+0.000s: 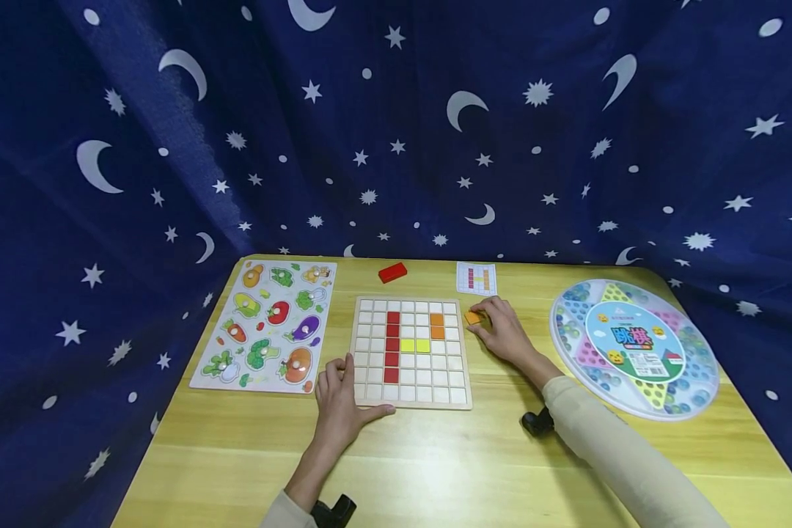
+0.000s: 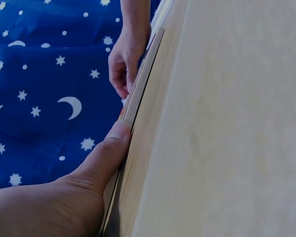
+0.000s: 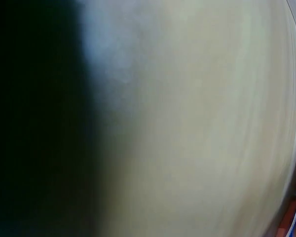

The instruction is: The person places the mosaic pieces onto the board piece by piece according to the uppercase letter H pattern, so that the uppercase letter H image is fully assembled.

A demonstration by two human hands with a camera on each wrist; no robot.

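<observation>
In the head view a wooden grid board [image 1: 449, 396] lies mid-table, holding a column of red squares [image 1: 392, 345], two yellow squares [image 1: 415, 345] and two orange squares [image 1: 438, 326]. My left hand [image 1: 338, 407] rests at its near left corner, the thumb straight along the front edge and the fingers at the left side; the left wrist view shows that thumb [image 2: 106, 153] against the board's edge. Just right of the board, my right hand [image 1: 504, 334] pinches orange square tiles [image 1: 472, 317] between thumb and fingers. The right wrist view is mostly blurred and dark.
A printed pattern card [image 1: 477, 279] and a red block [image 1: 392, 273] lie behind the board. To the left is a vegetable puzzle board [image 1: 270, 323]; to the right, a round Chinese checkers set [image 1: 633, 348]. A dark starry curtain [image 1: 396, 147] hangs along the table's far edge.
</observation>
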